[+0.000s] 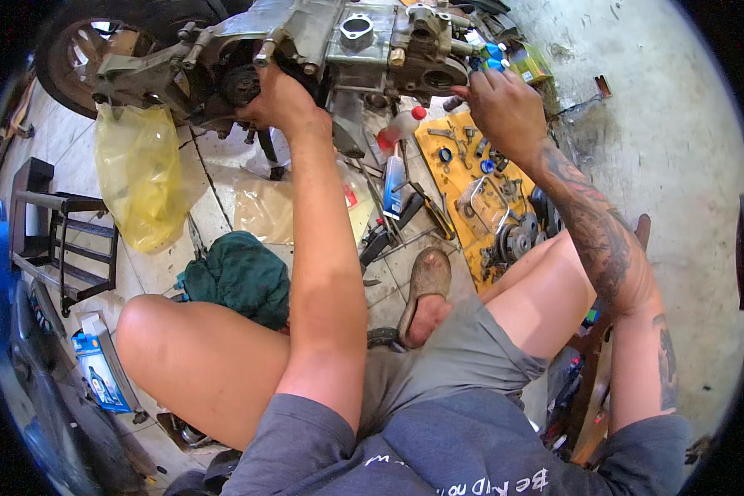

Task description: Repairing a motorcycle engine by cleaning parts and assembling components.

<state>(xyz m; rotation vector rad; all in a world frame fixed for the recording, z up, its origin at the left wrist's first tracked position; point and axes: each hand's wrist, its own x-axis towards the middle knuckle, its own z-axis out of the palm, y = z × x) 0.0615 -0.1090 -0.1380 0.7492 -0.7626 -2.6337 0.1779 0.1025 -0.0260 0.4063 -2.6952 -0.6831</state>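
Observation:
A scooter engine (364, 66) with a bare metal casing lies across the top of the view, joined to a wheel at the left. My left hand (281, 103) is closed around the engine's underside, beside a dark round part (241, 84); some fingers are hidden in the casing. At the engine's right end, my right hand (504, 107) has its fingers curled, the thumb against the rim of a round opening (438, 79). Whether anything small is inside that hand cannot be seen. An upright flanged port (356, 31) stands on the engine between my hands.
Loose metal parts lie on a yellow board (455, 178) below my right hand. A blue-white tube (394, 183), a red-capped bottle (405, 124) and tools are beside it. Leftward are a yellow plastic bag (140, 178), a green cloth (238, 277) and a black metal rack (66, 231).

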